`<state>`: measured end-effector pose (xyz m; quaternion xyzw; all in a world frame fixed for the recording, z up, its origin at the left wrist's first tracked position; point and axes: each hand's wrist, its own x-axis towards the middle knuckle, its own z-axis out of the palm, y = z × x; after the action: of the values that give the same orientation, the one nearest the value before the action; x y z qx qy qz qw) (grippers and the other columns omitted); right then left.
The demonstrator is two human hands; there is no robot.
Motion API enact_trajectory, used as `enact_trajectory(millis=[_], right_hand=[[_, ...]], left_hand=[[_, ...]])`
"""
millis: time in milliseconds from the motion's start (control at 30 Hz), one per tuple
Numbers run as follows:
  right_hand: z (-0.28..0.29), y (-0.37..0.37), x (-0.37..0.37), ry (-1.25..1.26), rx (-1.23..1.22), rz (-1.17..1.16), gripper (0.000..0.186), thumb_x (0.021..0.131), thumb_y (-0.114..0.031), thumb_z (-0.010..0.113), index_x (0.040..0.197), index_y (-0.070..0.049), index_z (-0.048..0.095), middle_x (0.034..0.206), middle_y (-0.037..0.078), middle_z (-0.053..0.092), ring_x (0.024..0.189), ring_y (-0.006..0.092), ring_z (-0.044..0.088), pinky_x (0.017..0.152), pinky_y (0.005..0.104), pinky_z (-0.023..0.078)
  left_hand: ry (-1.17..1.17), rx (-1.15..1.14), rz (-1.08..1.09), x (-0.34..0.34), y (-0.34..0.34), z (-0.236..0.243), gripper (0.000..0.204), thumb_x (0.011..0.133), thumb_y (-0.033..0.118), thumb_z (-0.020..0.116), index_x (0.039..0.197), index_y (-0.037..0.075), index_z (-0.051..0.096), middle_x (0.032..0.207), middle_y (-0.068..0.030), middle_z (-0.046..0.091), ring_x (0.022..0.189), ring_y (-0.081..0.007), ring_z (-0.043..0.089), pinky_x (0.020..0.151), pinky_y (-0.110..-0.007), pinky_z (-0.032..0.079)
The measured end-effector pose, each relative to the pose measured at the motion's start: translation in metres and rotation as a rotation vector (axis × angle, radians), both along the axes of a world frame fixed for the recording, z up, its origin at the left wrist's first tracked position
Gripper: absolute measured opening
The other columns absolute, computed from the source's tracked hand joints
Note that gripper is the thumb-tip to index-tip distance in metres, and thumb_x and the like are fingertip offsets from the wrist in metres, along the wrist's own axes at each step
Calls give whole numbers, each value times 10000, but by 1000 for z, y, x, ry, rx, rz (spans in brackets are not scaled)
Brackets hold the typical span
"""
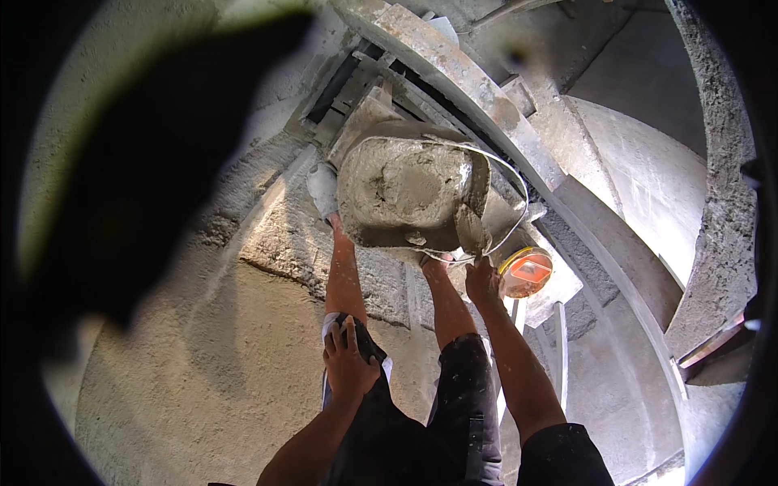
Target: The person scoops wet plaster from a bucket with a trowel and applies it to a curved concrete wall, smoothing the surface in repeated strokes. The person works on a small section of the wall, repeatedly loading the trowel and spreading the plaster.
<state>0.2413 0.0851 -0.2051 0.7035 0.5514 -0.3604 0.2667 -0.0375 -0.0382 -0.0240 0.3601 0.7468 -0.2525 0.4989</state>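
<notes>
A rounded grey tub (352,223) stands in front of my legs, its walls caked with mortar. Wet grey mortar (409,185) lies inside it, and a thin white handle (521,182) loops over its right side. My right hand (484,282) grips a trowel by its handle, just at the tub's near right edge. The mortar-smeared trowel blade (470,230) lies over the tub's near right rim. My left hand (351,364) rests on my left knee, fingers spread over the dark shorts, holding nothing.
Right of my right hand stands a small bucket (527,272) with a yellow rim and orange inside. A long concrete-stained beam (478,77) runs diagonally behind the tub. Rough plaster (284,227) covers the surface at left. A dark blurred shape (154,170) hides much of the upper left.
</notes>
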Motion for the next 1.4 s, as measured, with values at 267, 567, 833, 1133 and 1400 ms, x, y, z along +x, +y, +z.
enact_trajectory(millis=[267,567,833,1133,1400], right_hand=[[-105,-7,-86,-65,-145,-110,443,980,-426,607,1200,-43,622,1117,190,720,1044,407,697,864,532,554],[-7,5,-58,34,187,-81,485,987,-369,600,1337,-34,602,1081,226,710,961,452,693,836,540,555],[-90,46,-109,185,-152,57,388,964,-218,560,1306,-34,543,1171,165,709,1018,358,733,855,475,593],[7,15,-51,96,-275,-218,303,964,-201,547,1199,-20,608,1111,301,695,1076,448,685,949,554,522],[-74,62,-163,425,-446,-795,247,890,-180,591,951,51,651,798,230,711,677,380,720,630,489,585]], left_hand=[[-7,-13,-18,4,-5,2,1013,741,286,743,1613,109,259,1596,-274,293,1463,-452,314,1180,-558,333],[12,-3,-4,5,2,2,1025,742,283,752,1621,145,242,1612,-243,280,1477,-442,301,1174,-574,349],[48,-32,-109,14,-6,-2,1009,749,283,744,1616,119,256,1608,-244,286,1476,-437,296,1176,-562,348],[33,-49,-50,12,9,2,1003,753,267,720,1622,136,237,1609,-243,284,1478,-442,293,1173,-567,349],[55,-60,-77,16,0,-4,1030,746,280,743,1626,154,222,1615,-241,280,1478,-442,301,1179,-569,344]])
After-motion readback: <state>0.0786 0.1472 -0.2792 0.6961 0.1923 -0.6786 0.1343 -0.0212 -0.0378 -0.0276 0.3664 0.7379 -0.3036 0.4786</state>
